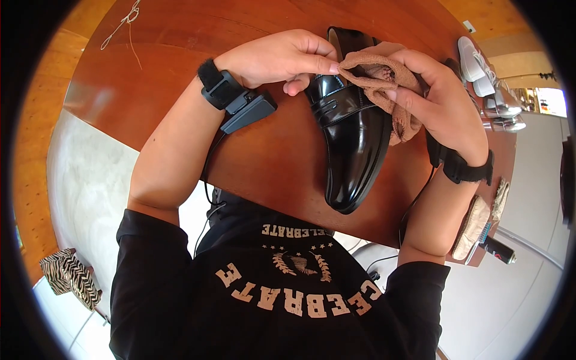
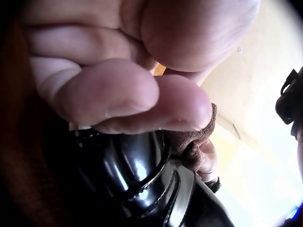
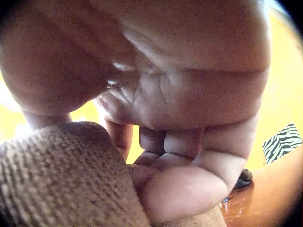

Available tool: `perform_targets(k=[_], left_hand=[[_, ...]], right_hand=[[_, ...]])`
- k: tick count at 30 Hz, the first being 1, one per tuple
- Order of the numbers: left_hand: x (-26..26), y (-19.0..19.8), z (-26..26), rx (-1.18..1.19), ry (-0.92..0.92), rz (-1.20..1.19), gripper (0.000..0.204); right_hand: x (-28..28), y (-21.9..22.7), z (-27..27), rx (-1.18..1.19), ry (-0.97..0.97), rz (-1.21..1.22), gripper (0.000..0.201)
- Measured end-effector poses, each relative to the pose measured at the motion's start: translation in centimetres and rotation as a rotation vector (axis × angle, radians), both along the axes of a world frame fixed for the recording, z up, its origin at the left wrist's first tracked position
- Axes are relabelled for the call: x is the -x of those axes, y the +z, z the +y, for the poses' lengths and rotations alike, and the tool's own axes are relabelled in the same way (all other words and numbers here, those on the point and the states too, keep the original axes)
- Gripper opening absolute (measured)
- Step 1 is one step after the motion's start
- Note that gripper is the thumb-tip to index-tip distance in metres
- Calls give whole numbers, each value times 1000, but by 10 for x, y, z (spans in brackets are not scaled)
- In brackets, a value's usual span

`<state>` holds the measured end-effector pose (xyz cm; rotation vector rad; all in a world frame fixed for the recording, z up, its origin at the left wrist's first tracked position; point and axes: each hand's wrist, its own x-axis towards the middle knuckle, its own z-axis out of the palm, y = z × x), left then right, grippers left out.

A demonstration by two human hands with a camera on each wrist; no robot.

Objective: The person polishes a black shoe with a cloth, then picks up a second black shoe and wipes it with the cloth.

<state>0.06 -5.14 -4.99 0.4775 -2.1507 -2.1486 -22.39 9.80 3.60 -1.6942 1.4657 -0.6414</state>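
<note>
A glossy black leather loafer (image 1: pixel 354 138) lies on the brown wooden table, its toe toward me. Over its heel end, both hands hold a brown knit cloth (image 1: pixel 405 123) by its bunched, open edge. My left hand (image 1: pixel 279 57) pinches one corner between thumb and forefinger. In the left wrist view its curled fingers (image 2: pixel 118 94) hang above the loafer (image 2: pixel 137 165). From the other side, my right hand (image 1: pixel 444 108) grips the cloth with its thumb at the fold. The right wrist view has the cloth (image 3: pixel 66 179) below the palm, with curled fingers beside it.
Grey-white sneakers (image 1: pixel 473 60) and shiny shoes (image 1: pixel 504 105) stand along the table's right edge. Nearer me on that side are a beige cloth item (image 1: pixel 472 228), a blue-bristled brush (image 1: pixel 485 232) and a black spray can (image 1: pixel 499 249). A loose string (image 1: pixel 127 23) lies far left.
</note>
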Motion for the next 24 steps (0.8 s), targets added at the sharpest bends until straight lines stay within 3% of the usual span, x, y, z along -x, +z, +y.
perform_targets(k=[24], left_hand=[[-3,1,-2,22,-85,53,13]], right_hand=[[-1,2,1,-39,-29,30,34]])
